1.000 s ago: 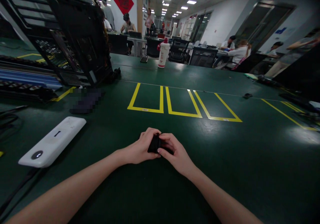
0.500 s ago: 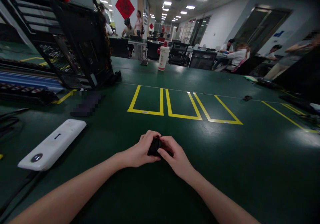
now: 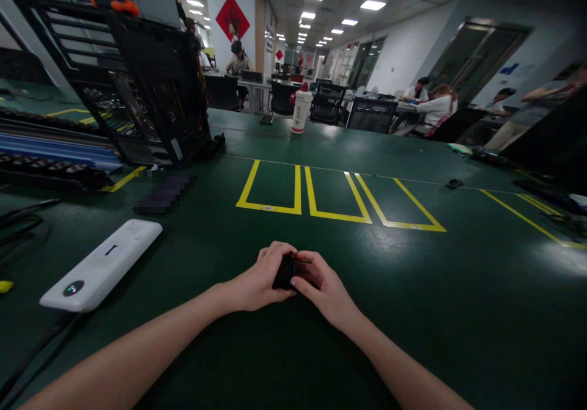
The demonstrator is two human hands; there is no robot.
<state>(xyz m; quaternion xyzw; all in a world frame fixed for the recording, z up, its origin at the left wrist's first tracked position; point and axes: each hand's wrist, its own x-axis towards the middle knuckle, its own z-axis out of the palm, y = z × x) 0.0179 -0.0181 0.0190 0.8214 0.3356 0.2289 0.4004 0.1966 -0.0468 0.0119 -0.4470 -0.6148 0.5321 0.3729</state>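
Note:
A small black block-like object (image 3: 284, 272) sits between my two hands, low over the green table (image 3: 257, 361). My left hand (image 3: 259, 278) is closed round its left side, fingers over the top and thumb along the bottom. From the right, my right hand (image 3: 323, 288) grips the other edge with thumb and fingertips. Its exact kind cannot be made out, since the fingers cover much of it. Beyond the hands, three outlines of yellow tape (image 3: 270, 208) mark the tabletop.
To the left lie a white elongated device (image 3: 105, 263) with a cable and a dark blurred-out item (image 3: 164, 193). A black open-frame case (image 3: 151, 86) stands behind them. A white bottle (image 3: 301, 110) with a red cap stands at the far edge. Several people sit farther back.
The view has shifted slightly, so the scene sits a little lower and to the right. Both hands keep the black object in nearly the same grip.

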